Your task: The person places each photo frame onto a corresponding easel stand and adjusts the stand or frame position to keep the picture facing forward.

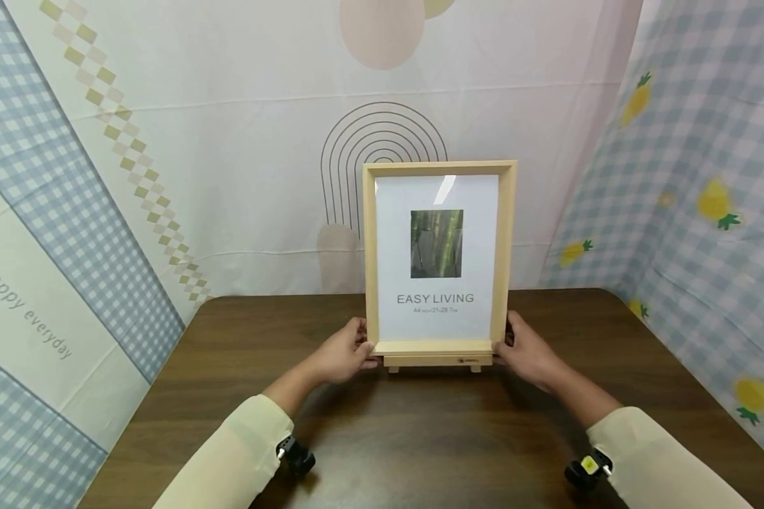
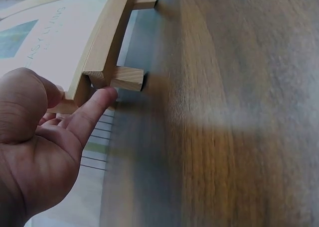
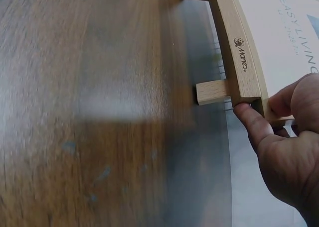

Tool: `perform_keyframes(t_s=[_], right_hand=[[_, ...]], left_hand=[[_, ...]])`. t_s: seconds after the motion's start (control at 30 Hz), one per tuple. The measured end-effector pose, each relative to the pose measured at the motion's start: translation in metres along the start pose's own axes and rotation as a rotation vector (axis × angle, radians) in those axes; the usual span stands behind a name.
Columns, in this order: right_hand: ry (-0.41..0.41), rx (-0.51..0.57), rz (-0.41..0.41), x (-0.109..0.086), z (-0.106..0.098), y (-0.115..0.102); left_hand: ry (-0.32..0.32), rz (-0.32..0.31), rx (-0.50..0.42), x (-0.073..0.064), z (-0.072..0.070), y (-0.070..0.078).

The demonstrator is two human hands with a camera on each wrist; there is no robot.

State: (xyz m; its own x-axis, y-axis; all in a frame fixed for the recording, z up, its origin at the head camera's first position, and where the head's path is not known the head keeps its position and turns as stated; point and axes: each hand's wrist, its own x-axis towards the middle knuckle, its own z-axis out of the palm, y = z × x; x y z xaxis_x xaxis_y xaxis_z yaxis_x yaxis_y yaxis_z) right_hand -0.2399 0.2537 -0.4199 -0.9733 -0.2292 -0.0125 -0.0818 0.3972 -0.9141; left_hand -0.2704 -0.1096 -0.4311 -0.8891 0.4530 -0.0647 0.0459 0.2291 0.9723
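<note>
A light wooden picture frame (image 1: pixel 509 233) stands upright, its white sheet printed with a bamboo picture and "EASY LIVING". It rests on the ledge of a small wooden easel (image 1: pixel 420 360), whose short feet (image 2: pixel 128 78) show in both wrist views. My left hand (image 1: pixel 342 351) grips the frame's lower left corner, thumb on the front, one fingertip at the end of the ledge. At the lower right corner, my right hand (image 3: pixel 286 152) holds the frame the same way, a fingertip under the ledge end. Behind the frame, the other fingers are partly hidden.
The dark wooden table (image 1: pixel 420 438) runs under everything. A pale patterned cloth (image 1: pixel 242 177) hangs right behind it, with blue checked cloth (image 1: pixel 675 233) at the right side. Small black cameras (image 1: pixel 299 458) are strapped to both wrists.
</note>
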Motion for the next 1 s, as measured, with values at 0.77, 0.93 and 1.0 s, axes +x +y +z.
perform_keyframes(t_s=[0.77,0.93,1.0], right_hand=[[-0.005,0.032,0.007,0.005,0.022,-0.011],[-0.001,0.035,0.012,0.006,0.026,-0.013],[0.001,0.033,0.015,0.007,0.028,-0.014]], left_hand=[[0.013,0.007,0.011,-0.015,-0.020,-0.006],[0.020,0.001,0.026,-0.018,-0.023,-0.006],[0.024,-0.002,0.028,-0.020,-0.024,-0.007]])
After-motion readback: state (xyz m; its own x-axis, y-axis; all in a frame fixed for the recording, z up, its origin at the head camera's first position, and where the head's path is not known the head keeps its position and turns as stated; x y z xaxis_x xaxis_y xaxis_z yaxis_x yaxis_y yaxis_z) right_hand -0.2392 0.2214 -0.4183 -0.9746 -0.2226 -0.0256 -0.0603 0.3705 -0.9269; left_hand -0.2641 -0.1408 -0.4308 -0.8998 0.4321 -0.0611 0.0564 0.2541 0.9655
